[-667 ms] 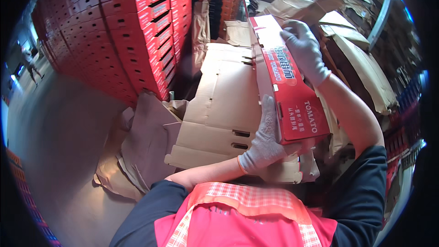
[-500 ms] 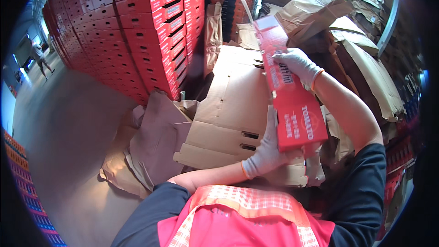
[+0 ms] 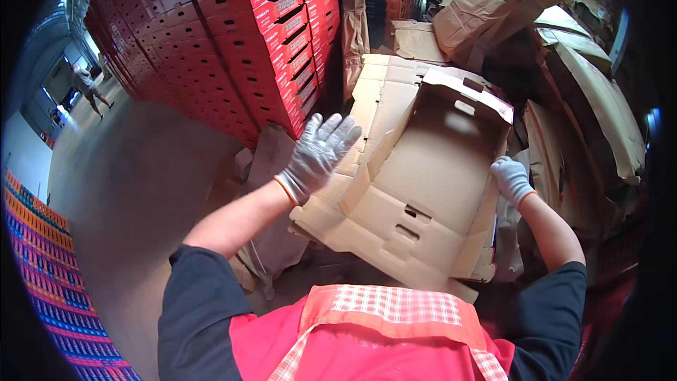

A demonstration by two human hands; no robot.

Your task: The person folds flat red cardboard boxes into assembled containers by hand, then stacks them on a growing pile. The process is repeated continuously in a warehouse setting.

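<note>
A partly folded cardboard box [image 3: 430, 162] lies with its plain brown inside up. Its far end stands raised with a hand slot in it, and the near end panel lies flat with two slots. My right hand [image 3: 513, 180], in a pale work glove, is closed on the box's right side wall. My left hand [image 3: 321, 155], also gloved, hovers left of the box with fingers spread and nothing in it. Beneath the box lie flat brown cardboard blanks [image 3: 331, 219].
Tall stacks of red boxes [image 3: 233, 49] rise at the far left. Brown paper-wrapped bundles [image 3: 486, 7] lie at the back right. Multicoloured stacks [image 3: 56, 275] stand at the left rim. A person [image 3: 88, 90] walks in the distance.
The red-printed box has been turned over and laid down, inside up. My left hand has let go and moved left, opening. My right hand has come nearer, to its right wall.
</note>
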